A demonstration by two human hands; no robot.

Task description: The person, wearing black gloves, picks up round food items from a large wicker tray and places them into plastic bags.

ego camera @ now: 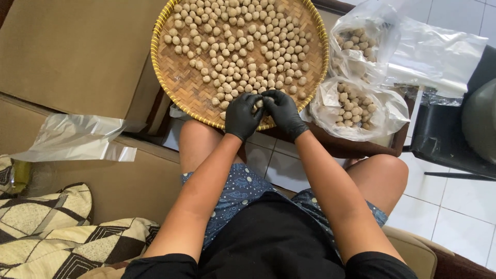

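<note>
Head view: two black-gloved hands pinch small pale dough balls at the near rim of a round woven bamboo tray.

Left hand and right hand are curled nearly closed, fingertips meeting on a ball. It looks light, soft and easily dented, so a gentle fingertip hold suits. Filled plastic bags sit to the right.

A home living room, used for small-batch food work

White tiled floor underfoot; a sofa with patterned cushions where the person sits in shorts; a round woven bamboo tray of small dough balls on a low dark table; clear plastic bags of the same balls beside it
</note>
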